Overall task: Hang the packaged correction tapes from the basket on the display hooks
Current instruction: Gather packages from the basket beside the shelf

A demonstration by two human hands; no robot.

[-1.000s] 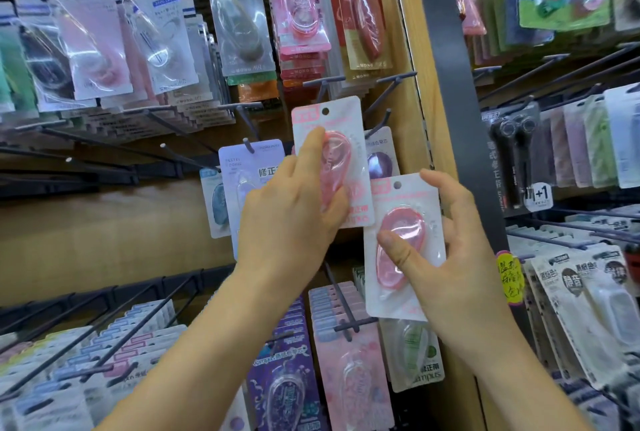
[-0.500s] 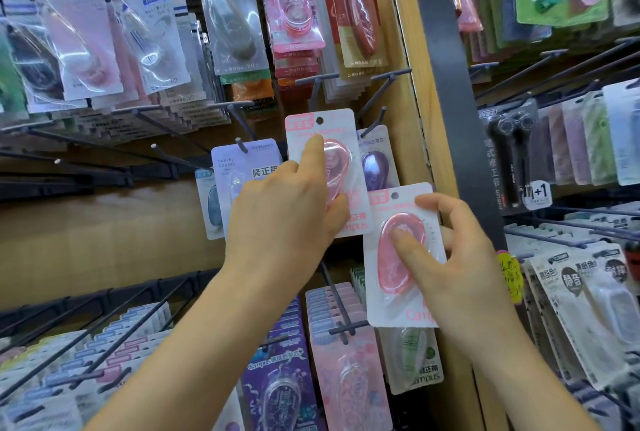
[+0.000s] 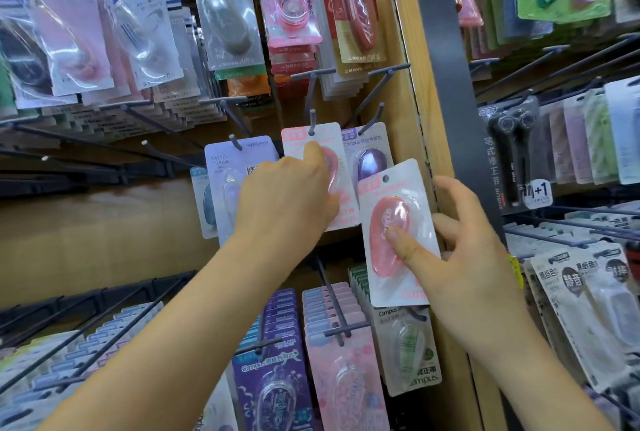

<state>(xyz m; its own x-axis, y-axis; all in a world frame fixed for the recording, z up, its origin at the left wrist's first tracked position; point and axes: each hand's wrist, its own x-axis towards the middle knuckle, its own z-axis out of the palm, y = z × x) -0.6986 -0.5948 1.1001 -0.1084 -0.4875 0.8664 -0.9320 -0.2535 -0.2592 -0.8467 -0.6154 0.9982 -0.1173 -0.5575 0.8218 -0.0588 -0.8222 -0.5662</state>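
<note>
As the left hand (image 3: 287, 202) grips pack one (image 3: 323, 136), its hole on the tip of a hook (image 3: 312, 120), we log the step as seating that pack. Next, we judge: push it back along the hook, then let go. Just right of it, the right hand (image 3: 464, 257) pinches pack two (image 3: 394, 195), thumb on the blister, off any hook. We see no basket.

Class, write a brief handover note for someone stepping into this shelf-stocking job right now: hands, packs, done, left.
Left hand grips a pink blister-carded correction tape pack, its hole threaded on the grey metal display hook.
Right hand pinches a second pink blister pack, off any hook, beside the first.
Done: one pack hung.
Left: hang the second; basket is out of view.
</note>
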